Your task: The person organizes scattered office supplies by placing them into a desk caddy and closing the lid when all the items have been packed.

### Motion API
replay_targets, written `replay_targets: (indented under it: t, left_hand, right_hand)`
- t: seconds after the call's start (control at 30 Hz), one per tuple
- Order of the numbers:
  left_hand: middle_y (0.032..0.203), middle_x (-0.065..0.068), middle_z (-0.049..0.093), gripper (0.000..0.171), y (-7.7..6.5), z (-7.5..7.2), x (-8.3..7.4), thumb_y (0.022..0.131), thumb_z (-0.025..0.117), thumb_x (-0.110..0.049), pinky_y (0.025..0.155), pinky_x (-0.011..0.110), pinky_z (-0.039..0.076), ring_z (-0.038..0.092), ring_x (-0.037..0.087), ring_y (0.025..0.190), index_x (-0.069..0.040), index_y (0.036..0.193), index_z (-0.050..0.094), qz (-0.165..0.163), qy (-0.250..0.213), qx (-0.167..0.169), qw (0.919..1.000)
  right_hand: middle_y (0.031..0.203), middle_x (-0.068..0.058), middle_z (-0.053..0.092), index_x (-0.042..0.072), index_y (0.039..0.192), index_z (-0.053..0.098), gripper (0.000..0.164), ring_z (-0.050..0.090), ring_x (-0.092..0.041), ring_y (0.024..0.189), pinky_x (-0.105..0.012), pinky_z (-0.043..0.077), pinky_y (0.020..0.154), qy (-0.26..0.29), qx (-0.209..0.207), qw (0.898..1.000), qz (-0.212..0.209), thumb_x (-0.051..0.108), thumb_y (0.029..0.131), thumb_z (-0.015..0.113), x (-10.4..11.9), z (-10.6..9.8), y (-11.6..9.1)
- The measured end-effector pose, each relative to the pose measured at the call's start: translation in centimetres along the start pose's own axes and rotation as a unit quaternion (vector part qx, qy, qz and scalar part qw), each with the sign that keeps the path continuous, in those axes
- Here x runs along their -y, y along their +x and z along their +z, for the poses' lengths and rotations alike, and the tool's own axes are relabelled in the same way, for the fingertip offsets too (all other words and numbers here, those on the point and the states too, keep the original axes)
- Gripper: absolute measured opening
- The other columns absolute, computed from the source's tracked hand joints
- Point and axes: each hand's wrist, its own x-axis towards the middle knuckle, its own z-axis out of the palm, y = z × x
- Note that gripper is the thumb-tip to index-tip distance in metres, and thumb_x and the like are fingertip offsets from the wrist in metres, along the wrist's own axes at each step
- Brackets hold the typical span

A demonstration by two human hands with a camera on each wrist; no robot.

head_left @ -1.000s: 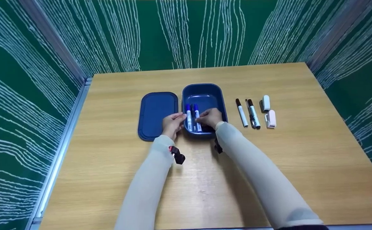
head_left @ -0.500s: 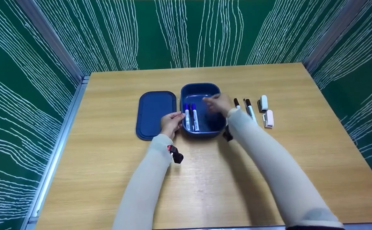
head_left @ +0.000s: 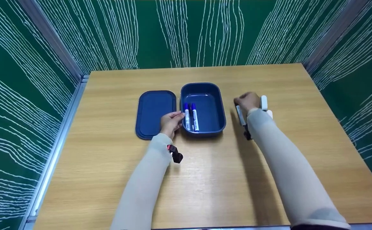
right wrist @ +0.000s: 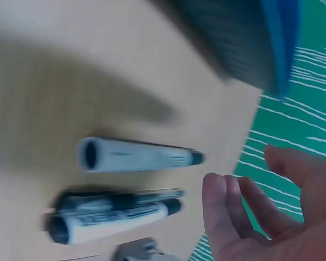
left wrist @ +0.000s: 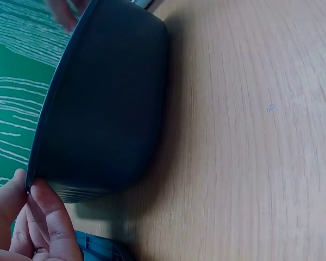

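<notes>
Pinches rounded dark-blue plastic box by rim in left hand, presumably steadying it; holds right hand, loosely parted, empty, near black-capped white marker.

Light wooden table, green walls with wavy white lines, grey metal corner posts

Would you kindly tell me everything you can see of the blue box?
The blue box is deep, open-topped and plastic-looking, with rounded corners, a thin rim and a ribbed patch outside. It stands upright on the wooden table, beside a matching flat lid. The left hand pinches its rim. Two blue-capped markers and a darker pen lie inside, along its left side.
</notes>
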Motion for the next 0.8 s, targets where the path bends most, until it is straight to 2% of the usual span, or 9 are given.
replay_targets:
  t: [0.07, 0.13, 0.23, 0.37, 0.43, 0.6, 0.7, 0.8]
  left_hand:
    - [0.113, 0.012, 0.072, 0.031, 0.0, 0.0, 0.0, 0.088, 0.074, -0.007, 0.056, 0.015, 0.051, 0.062, 0.014, 0.077, -0.002, 0.118, 0.070, 0.000, 0.001, -0.001, 1.0000]
    - [0.114, 0.012, 0.071, 0.031, 0.0, 0.0, 0.0, 0.088, 0.074, -0.008, 0.056, 0.015, 0.051, 0.062, 0.014, 0.078, -0.002, 0.118, 0.070, 0.001, 0.002, -0.002, 1.0000]
    - [0.115, 0.013, 0.071, 0.031, -0.1, 0.0, -0.1, 0.088, 0.074, -0.008, 0.057, 0.015, 0.051, 0.061, 0.013, 0.077, -0.002, 0.119, 0.070, 0.001, 0.002, -0.003, 1.0000]
    - [0.115, 0.013, 0.071, 0.032, -0.1, 0.1, 0.0, 0.088, 0.074, -0.007, 0.058, 0.016, 0.051, 0.062, 0.012, 0.078, -0.001, 0.119, 0.069, 0.003, 0.000, -0.004, 1.0000]
    - [0.114, 0.013, 0.071, 0.032, -0.1, 0.1, 0.0, 0.088, 0.073, -0.006, 0.058, 0.016, 0.051, 0.062, 0.013, 0.079, 0.000, 0.120, 0.069, 0.006, -0.003, -0.003, 1.0000]
    - [0.107, 0.012, 0.072, 0.032, -0.1, 0.1, 0.2, 0.088, 0.072, -0.003, 0.055, 0.016, 0.050, 0.061, 0.012, 0.075, 0.005, 0.119, 0.067, 0.023, -0.021, 0.005, 0.9995]
    - [0.103, 0.010, 0.071, 0.032, -0.2, 0.1, 0.2, 0.088, 0.072, -0.002, 0.054, 0.016, 0.049, 0.060, 0.012, 0.073, 0.005, 0.119, 0.067, 0.028, -0.025, 0.006, 0.9993]
    - [0.105, 0.011, 0.072, 0.032, -0.2, 0.0, 0.2, 0.088, 0.072, -0.003, 0.055, 0.016, 0.050, 0.061, 0.012, 0.074, 0.005, 0.119, 0.067, 0.026, -0.022, 0.005, 0.9994]
  right_hand:
    - [0.130, -0.023, 0.059, -0.004, 0.127, 0.060, 0.042, 0.056, -0.037, 0.116, -0.047, 0.049, 0.099, -0.022, -0.001, 1.000, -0.003, 0.023, 0.094, 0.062, -0.9, 0.6, 0.1]
    - [0.128, -0.024, 0.060, -0.005, 0.124, 0.061, 0.040, 0.056, -0.037, 0.113, -0.048, 0.049, 0.099, -0.038, -0.005, 0.999, -0.007, 0.020, 0.093, 0.062, -1.6, 1.1, 0.2]
    - [0.118, -0.023, 0.065, -0.006, 0.113, 0.067, 0.032, 0.059, -0.033, 0.099, -0.047, 0.051, 0.091, -0.065, -0.019, 0.997, -0.024, 0.017, 0.091, 0.063, -2.4, 1.6, 0.4]
    - [0.091, -0.016, 0.069, -0.004, 0.095, 0.070, 0.020, 0.056, -0.024, 0.074, -0.041, 0.050, 0.070, -0.083, -0.019, 0.996, -0.033, 0.014, 0.091, 0.065, -3.1, 2.0, 0.5]
    - [0.084, -0.012, 0.066, -0.003, 0.093, 0.070, 0.018, 0.054, -0.021, 0.070, -0.037, 0.048, 0.065, -0.088, -0.015, 0.995, -0.033, 0.014, 0.091, 0.066, -3.2, 2.1, 0.5]
    - [0.081, -0.013, 0.069, -0.004, 0.089, 0.073, 0.014, 0.055, -0.020, 0.066, -0.031, 0.047, 0.060, -0.095, -0.017, 0.995, -0.041, 0.009, 0.089, 0.067, -3.5, 2.4, 0.6]
    - [0.069, -0.009, 0.065, -0.002, 0.079, 0.070, 0.011, 0.050, -0.018, 0.058, -0.030, 0.041, 0.051, -0.096, -0.021, 0.994, -0.044, 0.002, 0.088, 0.064, -3.8, 2.6, 0.8]
    - [0.061, -0.003, 0.055, 0.003, 0.070, 0.063, 0.018, 0.042, -0.017, 0.055, -0.030, 0.034, 0.047, -0.098, -0.024, 0.994, -0.041, -0.003, 0.087, 0.060, -3.9, 2.7, 1.0]
